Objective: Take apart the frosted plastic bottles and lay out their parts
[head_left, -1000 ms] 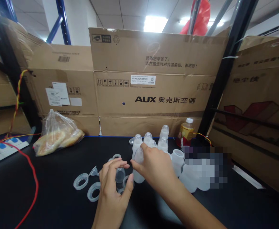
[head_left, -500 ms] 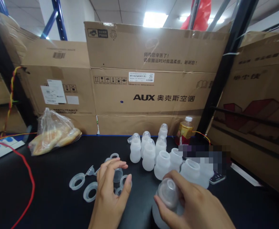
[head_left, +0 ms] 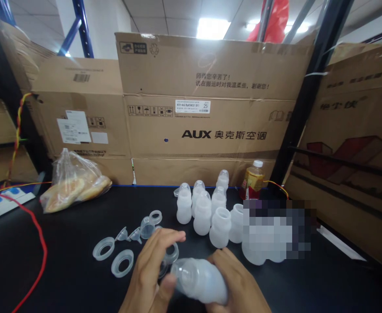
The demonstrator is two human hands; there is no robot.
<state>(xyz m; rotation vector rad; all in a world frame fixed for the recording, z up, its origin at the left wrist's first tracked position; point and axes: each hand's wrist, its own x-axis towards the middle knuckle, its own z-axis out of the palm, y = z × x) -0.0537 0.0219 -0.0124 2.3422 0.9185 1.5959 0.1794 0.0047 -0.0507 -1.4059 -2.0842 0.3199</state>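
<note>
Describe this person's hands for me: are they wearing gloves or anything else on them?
The left hand and the right hand are bare, with no gloves, and no rings, cables or markings show on them. The picture's bottom edge cuts both off around the wrist, so no sleeve is in view.

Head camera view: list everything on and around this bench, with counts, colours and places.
standing bottles: at least seven, milky translucent, upright on the bench, some behind a blurred patch
bench: one, black, under everything
silicone rings: at least three, clear, left of the bottles
small funnels: two, clear, beside the rings
bagged bread: one bag, golden brown, back left
drink bottle: one, amber with white cap, back right
cardboard boxes: several, brown, behind the bench
cable: one, red, bench left
power strip: one, white and blue, left edge
left hand: one, front, beside the held bottle
right hand: one, front, holding a milky bottle
</note>
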